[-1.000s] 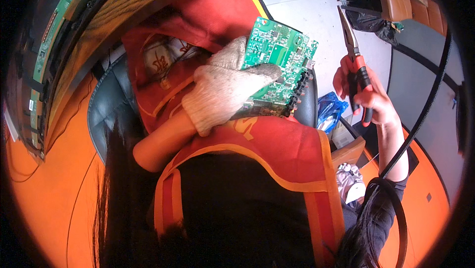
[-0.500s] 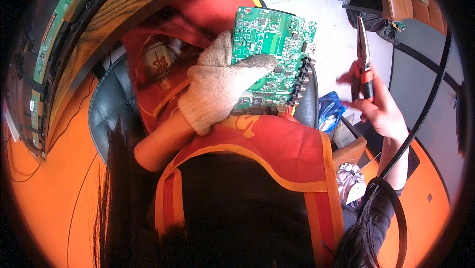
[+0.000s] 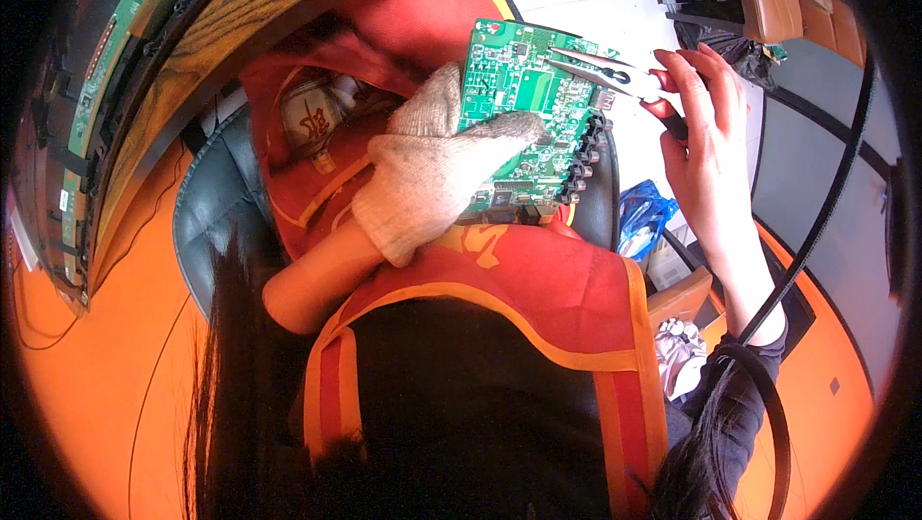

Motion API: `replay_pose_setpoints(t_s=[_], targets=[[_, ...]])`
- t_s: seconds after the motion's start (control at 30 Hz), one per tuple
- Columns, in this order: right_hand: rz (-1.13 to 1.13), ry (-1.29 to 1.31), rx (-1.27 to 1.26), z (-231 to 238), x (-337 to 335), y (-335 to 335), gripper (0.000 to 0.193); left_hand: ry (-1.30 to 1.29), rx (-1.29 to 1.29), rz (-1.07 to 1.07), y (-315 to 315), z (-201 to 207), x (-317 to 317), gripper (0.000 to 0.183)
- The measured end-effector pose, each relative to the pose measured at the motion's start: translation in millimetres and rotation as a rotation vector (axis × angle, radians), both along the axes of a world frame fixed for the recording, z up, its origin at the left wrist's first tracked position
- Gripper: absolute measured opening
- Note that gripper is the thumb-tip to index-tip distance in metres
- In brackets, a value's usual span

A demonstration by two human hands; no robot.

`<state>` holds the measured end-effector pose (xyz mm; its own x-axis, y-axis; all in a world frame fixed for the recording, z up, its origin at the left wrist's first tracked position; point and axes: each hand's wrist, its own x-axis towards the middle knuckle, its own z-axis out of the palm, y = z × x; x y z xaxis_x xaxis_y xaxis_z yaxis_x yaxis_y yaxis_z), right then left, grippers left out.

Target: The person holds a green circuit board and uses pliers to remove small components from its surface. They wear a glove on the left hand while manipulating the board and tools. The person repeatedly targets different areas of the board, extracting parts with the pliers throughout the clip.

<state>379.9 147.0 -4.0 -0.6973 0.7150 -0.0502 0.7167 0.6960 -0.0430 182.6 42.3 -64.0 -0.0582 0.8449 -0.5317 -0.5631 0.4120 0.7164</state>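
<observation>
Head view: a gloved left hand (image 3: pixel 432 174) grips a green circuit board (image 3: pixel 528 117) upright over the lap, while the bare right hand (image 3: pixel 706 126), just right of the board, holds red-handled pliers (image 3: pixel 615 73), jaws narrowly parted, pointing left across the board's top edge.

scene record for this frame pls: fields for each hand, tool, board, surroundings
left hand: left hand in a knitted work glove, gripping the green circuit board by its left edge, thumb across its face
right hand: right hand bare, holding red-handled pliers
tool: pliers' tips rest over the board's upper right part; whether they grip a component cannot be told
board: tilted, component side up, row of dark connectors along its right edge
clothing: red and orange apron
surroundings: dark chair, blue bag, orange floor
</observation>
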Motion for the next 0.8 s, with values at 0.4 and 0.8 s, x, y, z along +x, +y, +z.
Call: replay_pose_setpoints(t_s=[0.4,0.8], targets=[[0.04,-0.302,-0.066,17,-2,-10,0.069,0.11,-0.086,-0.083,-2,-7,0,0.029],[-0.047,-0.028,-0.553,27,-12,-3,0.057,0.253,-0.088,-0.081,-1,-3,-2,0.036]])
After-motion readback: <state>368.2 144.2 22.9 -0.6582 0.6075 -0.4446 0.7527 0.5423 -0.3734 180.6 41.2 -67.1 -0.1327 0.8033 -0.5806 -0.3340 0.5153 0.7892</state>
